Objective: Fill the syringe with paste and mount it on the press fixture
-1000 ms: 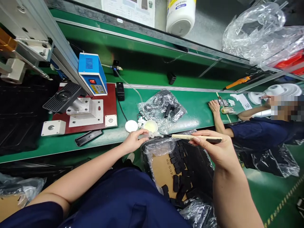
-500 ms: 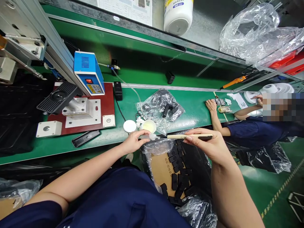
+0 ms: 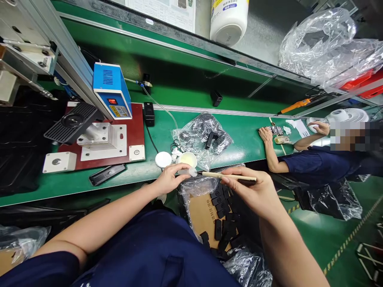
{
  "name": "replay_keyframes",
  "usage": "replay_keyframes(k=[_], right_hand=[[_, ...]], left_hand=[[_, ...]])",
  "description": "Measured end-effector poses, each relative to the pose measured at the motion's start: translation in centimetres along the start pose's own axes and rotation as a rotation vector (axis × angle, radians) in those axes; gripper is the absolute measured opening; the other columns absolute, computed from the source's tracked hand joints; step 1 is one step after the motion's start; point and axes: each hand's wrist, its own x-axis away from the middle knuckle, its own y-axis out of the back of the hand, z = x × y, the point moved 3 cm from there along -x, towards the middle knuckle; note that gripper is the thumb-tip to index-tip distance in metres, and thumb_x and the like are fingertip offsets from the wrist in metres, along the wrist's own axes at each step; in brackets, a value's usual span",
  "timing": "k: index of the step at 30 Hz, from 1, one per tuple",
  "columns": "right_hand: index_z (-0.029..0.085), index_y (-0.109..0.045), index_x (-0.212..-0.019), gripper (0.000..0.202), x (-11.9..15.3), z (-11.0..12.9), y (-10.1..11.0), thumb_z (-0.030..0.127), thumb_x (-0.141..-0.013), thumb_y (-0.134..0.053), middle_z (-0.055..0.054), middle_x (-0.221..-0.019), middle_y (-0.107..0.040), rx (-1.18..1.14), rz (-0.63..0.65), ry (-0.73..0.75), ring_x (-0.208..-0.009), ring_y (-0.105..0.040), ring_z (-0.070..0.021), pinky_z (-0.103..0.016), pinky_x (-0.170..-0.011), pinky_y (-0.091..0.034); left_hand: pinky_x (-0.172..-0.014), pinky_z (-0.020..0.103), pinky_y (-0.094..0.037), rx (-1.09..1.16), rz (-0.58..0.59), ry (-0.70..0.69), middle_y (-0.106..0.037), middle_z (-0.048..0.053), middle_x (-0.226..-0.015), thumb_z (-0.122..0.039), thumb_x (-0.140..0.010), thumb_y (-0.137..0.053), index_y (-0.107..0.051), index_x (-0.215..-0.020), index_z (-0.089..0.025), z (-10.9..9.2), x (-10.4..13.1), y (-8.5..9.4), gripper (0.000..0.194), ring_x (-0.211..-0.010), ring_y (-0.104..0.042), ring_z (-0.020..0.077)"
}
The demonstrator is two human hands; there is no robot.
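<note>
Between the thumb and fingers of my left hand (image 3: 171,177) is a small translucent white piece (image 3: 192,172), too small to name. My right hand (image 3: 254,185) pinches a thin brush (image 3: 229,176) with a pale wooden handle and dark tip. That tip points left and meets or nearly meets the white piece; I cannot tell which. Just beyond my left fingers stands a small white tub (image 3: 188,159) with pale yellow content. A round white lid (image 3: 163,159) lies to its left on the green bench.
A clear bag (image 3: 203,135) of dark parts lies behind the tub. Below my hands, a cardboard box (image 3: 200,215) holds several black parts. At left stands a press fixture (image 3: 100,139) beside a blue box (image 3: 110,89). A co-worker's hand (image 3: 265,134) rests on the bench at right.
My right hand has moved left and slightly down, bringing the brush tip closer to the white piece. My left hand keeps its hold in nearly the same place.
</note>
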Motion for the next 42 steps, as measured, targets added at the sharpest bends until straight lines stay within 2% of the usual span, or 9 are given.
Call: replay_keyframes(k=[3, 6, 13, 17, 22, 31, 37, 42], right_hand=[[0.022, -0.075, -0.087, 0.017, 0.5, 1.1, 0.1, 0.037, -0.079, -0.071, -0.004, -0.078, -0.075, 0.085, -0.022, 0.066, -0.063, -0.068, -0.017, -0.026, -0.057, -0.054], [0.022, -0.075, -0.088, 0.018, 0.4, 1.7, -0.1, 0.038, -0.081, -0.069, -0.004, -0.077, -0.075, 0.14, 0.01, 0.08, -0.06, -0.066, -0.0165, -0.025, -0.053, -0.053], [0.02, -0.074, -0.087, 0.021, -0.4, 1.8, -0.9, 0.039, -0.082, -0.068, -0.003, -0.074, -0.074, 0.15, 0.024, 0.067, -0.063, -0.068, -0.0174, -0.027, -0.059, -0.055], [0.022, -0.073, -0.09, 0.017, -0.4, 2.1, -1.2, 0.036, -0.084, -0.067, -0.004, -0.082, -0.075, 0.188, 0.014, 0.122, -0.069, -0.069, -0.0178, -0.028, -0.064, -0.056], [0.023, -0.072, -0.094, 0.016, -0.6, 2.6, -1.9, 0.034, -0.087, -0.063, -0.004, -0.086, -0.076, 0.239, 0.089, 0.215, -0.074, -0.07, -0.0179, -0.028, -0.066, -0.055], [0.023, -0.071, -0.098, 0.015, -0.7, 2.2, -2.3, 0.029, -0.09, -0.06, -0.005, -0.091, -0.075, 0.233, 0.197, 0.282, -0.079, -0.07, -0.0167, -0.028, -0.07, -0.055], [0.023, -0.07, -0.096, 0.011, -0.2, 2.6, -1.3, 0.026, -0.089, -0.061, -0.003, -0.087, -0.073, 0.246, 0.227, 0.286, -0.077, -0.069, -0.016, -0.027, -0.069, -0.054], [0.026, -0.071, -0.095, 0.011, 0.9, 3.4, 0.7, 0.023, -0.086, -0.065, -0.002, -0.088, -0.075, 0.252, 0.136, 0.291, -0.078, -0.071, -0.0172, -0.027, -0.069, -0.057]], left_hand=[[-0.092, 0.039, -0.049, -0.013, -0.012, -0.009, -0.072, 0.006, -0.105, -0.031, -0.085, -0.061, -0.066, -0.106, -0.02, 0.0, -0.1, 0.0, 0.024, -0.099, -0.064, 0.0225], [-0.092, 0.04, -0.049, -0.07, -0.021, -0.036, -0.072, 0.006, -0.104, -0.03, -0.085, -0.062, -0.067, -0.105, -0.021, -0.1, -0.1, 0.0, 0.022, -0.098, -0.064, 0.0235], [-0.09, 0.04, -0.048, -0.127, -0.04, -0.122, -0.073, 0.006, -0.104, -0.029, -0.087, -0.06, -0.068, -0.105, -0.022, -0.9, -0.1, 0.3, 0.021, -0.096, -0.064, 0.0234], [-0.088, 0.04, -0.048, -0.125, -0.058, -0.13, -0.073, 0.006, -0.102, -0.029, -0.086, -0.061, -0.068, -0.106, -0.022, -1.0, -0.2, 0.5, 0.022, -0.094, -0.063, 0.0238], [-0.088, 0.038, -0.048, -0.14, -0.059, -0.135, -0.072, 0.006, -0.104, -0.031, -0.086, -0.062, -0.068, -0.108, -0.022, -1.4, -0.4, 0.5, 0.024, -0.09, -0.062, 0.0219], [-0.087, 0.04, -0.048, -0.171, -0.101, -0.082, -0.073, 0.005, -0.098, -0.03, -0.083, -0.066, -0.071, -0.104, -0.024, -1.1, -0.5, 0.8, 0.023, -0.087, -0.059, 0.0224], [-0.088, 0.043, -0.047, -0.212, -0.107, -0.029, -0.073, 0.004, -0.092, -0.027, -0.081, -0.067, -0.072, -0.103, -0.025, -0.1, -0.3, 0.9, 0.022, -0.088, -0.059, 0.0245], [-0.087, 0.042, -0.049, -0.175, -0.143, 0.008, -0.073, 0.006, -0.093, -0.026, -0.08, -0.068, -0.072, -0.105, -0.025, 0.4, -0.2, 1.5, 0.025, -0.09, -0.058, 0.0254]])
